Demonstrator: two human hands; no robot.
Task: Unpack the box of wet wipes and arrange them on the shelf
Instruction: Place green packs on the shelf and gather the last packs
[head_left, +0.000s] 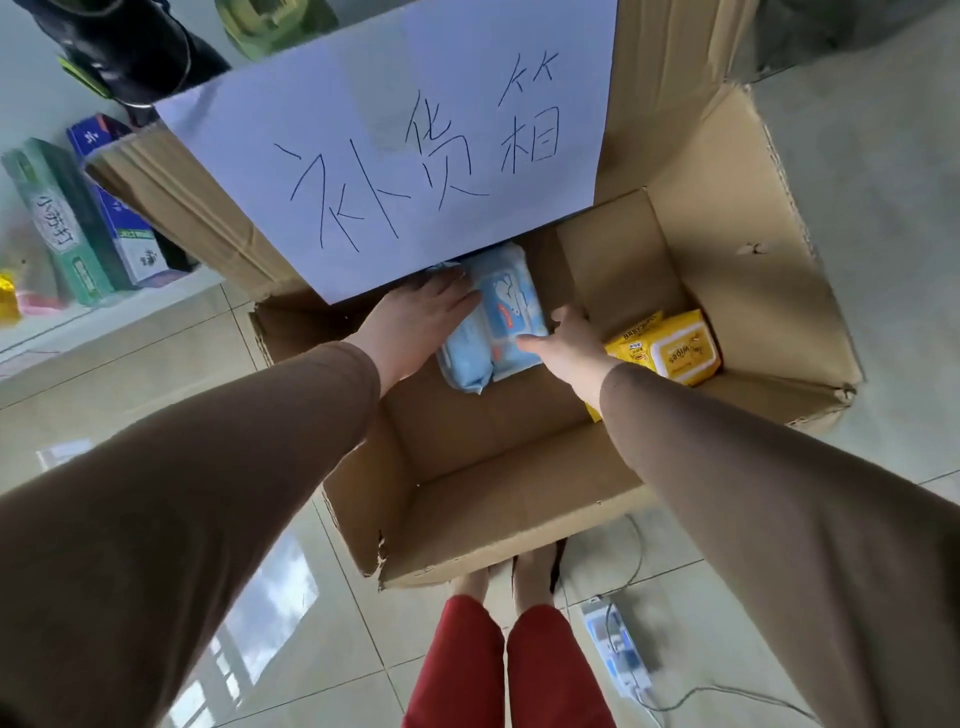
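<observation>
Here, an open cardboard box (519, 467) is seen from above on a tiled floor (156, 364), and every position below is given relative to that box. Inside the box, against its far wall, two blue packs of wet wipes (493, 322) are lying side by side, partly under the far flap. The left hand (421, 317) is laid on the left side of the blue packs, with the fingers stretched out flat and reaching under the flap; nothing is seen to be enclosed by them. The right hand (566, 338) is set against the right side of the same packs, with the thumb resting on the top face and the fingers passing down the far right edge. Whether the packs are being lifted cannot be told. Both arms are covered by brown sleeves (727, 493).

In the right part of the box, two yellow packs of wipes (675, 351) are lying on its bottom, just beside the right wrist and apart from the blue packs. On the far flap of the box a white sheet of paper (415, 156) with handwritten characters is fixed. To the left of the box, a white shelf (104, 312) with upright green and blue cartons (78, 223) is visible. At the near side of the box, red trousers (498, 670) and a power strip (618, 649) with a cable are on view.
</observation>
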